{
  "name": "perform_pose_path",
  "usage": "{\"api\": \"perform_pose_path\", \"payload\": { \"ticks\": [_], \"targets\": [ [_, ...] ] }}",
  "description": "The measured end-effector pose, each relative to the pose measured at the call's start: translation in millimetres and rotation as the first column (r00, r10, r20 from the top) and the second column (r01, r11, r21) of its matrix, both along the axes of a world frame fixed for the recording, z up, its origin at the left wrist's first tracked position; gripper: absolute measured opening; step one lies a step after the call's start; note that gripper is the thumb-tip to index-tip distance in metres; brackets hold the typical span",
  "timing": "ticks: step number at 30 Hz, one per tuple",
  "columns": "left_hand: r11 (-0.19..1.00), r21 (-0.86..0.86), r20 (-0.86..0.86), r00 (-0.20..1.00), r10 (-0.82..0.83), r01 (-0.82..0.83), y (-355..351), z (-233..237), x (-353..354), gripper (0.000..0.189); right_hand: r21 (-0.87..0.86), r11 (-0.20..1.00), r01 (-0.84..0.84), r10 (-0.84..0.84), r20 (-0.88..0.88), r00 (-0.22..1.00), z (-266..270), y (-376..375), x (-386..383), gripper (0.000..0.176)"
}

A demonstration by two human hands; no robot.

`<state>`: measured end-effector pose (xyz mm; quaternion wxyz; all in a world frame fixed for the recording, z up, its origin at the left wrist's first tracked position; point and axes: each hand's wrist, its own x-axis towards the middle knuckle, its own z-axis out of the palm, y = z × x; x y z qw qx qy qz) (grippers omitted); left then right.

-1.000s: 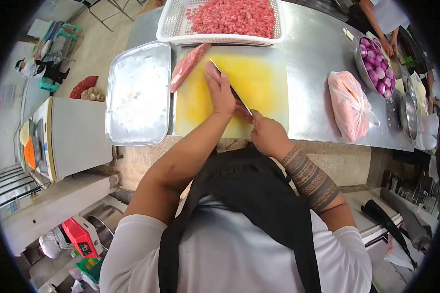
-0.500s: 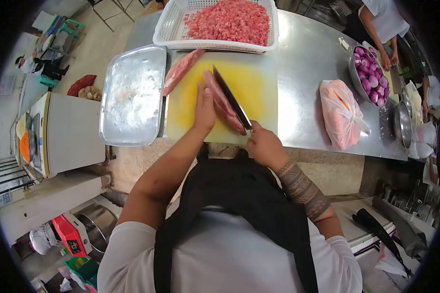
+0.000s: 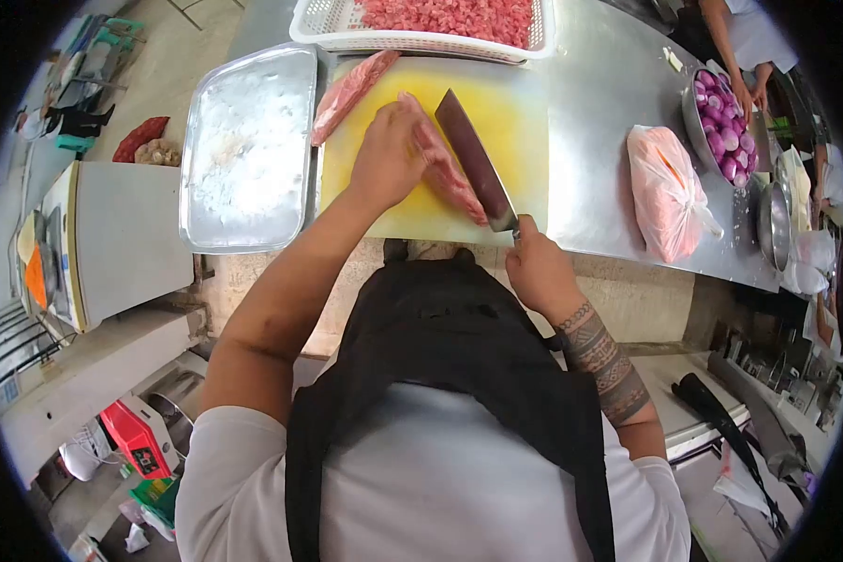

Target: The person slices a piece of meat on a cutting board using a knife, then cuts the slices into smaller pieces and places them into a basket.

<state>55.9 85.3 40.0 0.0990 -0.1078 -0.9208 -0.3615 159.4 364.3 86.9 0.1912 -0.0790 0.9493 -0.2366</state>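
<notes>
my left hand (image 3: pixel 389 155) curls its fingers over the pork strip (image 3: pixel 443 167); my right-hand fingers (image 3: pixel 535 245) close around the cleaver's (image 3: pixel 476 161) handle, above the cutting board (image 3: pixel 515 122).

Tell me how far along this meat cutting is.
Apparently done: the small pink meat cubes heaped in the white perforated plastic basket.
In hand: the left hand is at one long pink meat strip, and the right hand holds a broad-bladed cleaver beside it.
Probably left: cubing that uncubed strip and the second long pink strip on the yellow-stained cutting board.
</notes>
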Motion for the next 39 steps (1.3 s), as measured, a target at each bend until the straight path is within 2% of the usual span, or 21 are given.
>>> {"api": "perform_pose_path", "payload": {
  "ticks": [2, 5, 8, 11, 14, 17, 21, 26, 29, 35, 39],
  "targets": [
    [1.000, 0.025, -0.065, 0.998, -0.005, 0.007, -5, 7, -7, 0.062, -0.022, 1.000, 0.013, -0.013, -0.016, 1.000, 0, -2, 8, 0.039],
    [0.942, -0.189, -0.065, 0.954, -0.293, 0.277, -21, 10, -26, 0.055, -0.052, 0.997, 0.051, -0.053, -0.043, 0.998, -6, -1, 20, 0.040],
    [0.828, -0.421, -0.051, 0.902, -0.429, 0.370, -24, 9, -35, 0.053, -0.053, 0.995, 0.087, -0.087, -0.012, 0.996, -7, -2, 21, 0.041],
    [0.750, -0.427, 0.047, 0.841, -0.539, 0.505, -24, 7, -43, 0.050, -0.037, 0.991, 0.125, -0.125, 0.008, 0.992, -9, -4, 16, 0.041],
    [0.687, -0.506, 0.027, 0.806, -0.591, 0.521, -29, 5, -51, 0.049, -0.029, 0.986, 0.166, -0.166, -0.012, 0.986, -8, -10, 16, 0.041],
    [0.646, -0.505, 0.037, 0.763, -0.646, 0.572, -33, -3, -61, 0.044, -0.012, 0.982, 0.190, -0.190, -0.037, 0.981, -10, -19, 18, 0.040],
    [0.600, -0.466, 0.167, 0.730, -0.662, 0.651, -29, 18, -65, 0.037, 0.027, 0.977, 0.212, -0.209, -0.067, 0.976, -8, -34, 20, 0.038],
    [0.530, -0.442, 0.239, 0.665, -0.708, 0.724, -27, 15, -77, 0.034, 0.066, 0.969, 0.240, -0.236, -0.060, 0.970, -3, -47, 17, 0.037],
    [0.524, -0.450, 0.239, 0.663, -0.710, 0.723, -29, 3, -79, 0.041, 0.081, 0.958, 0.274, -0.269, -0.066, 0.961, -5, -52, 15, 0.036],
    [0.533, -0.365, 0.247, 0.631, -0.735, 0.764, -30, 12, -76, 0.039, 0.076, 0.935, 0.346, -0.337, -0.108, 0.935, -11, -59, 7, 0.036],
    [0.528, -0.435, 0.192, 0.647, -0.738, 0.730, -25, 8, -69, 0.039, 0.094, 0.929, 0.357, -0.350, -0.088, 0.933, -6, -63, 3, 0.035]
  ]
}}
